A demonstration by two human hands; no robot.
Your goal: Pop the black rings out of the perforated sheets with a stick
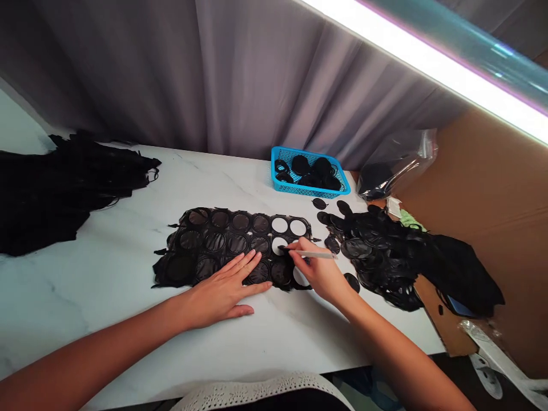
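Observation:
A black sheet [214, 242] with rows of round shapes lies on the white marbled table [180, 354]. Several circles at its right end show white, while the others are filled with dark, thin material. My left hand [231, 288] rests flat and open on the sheet's near edge, fingers spread. Between the fingers of my right hand [319, 271] is a slim pen-like tool [323, 255] with a pale shaft; its exact kind is unclear. Its dark tip is at a white circle [279, 246] in the middle row. The right hand partly covers the sheet's right end.
Behind the sheet stands a blue basket [310, 191] holding black round pieces. Loose black discs and a black heap [377, 257] lie at the right, near a clear plastic bag [396, 160]. Black fabric [55, 194] is piled at the left. A bright tube lamp [428, 63] crosses above.

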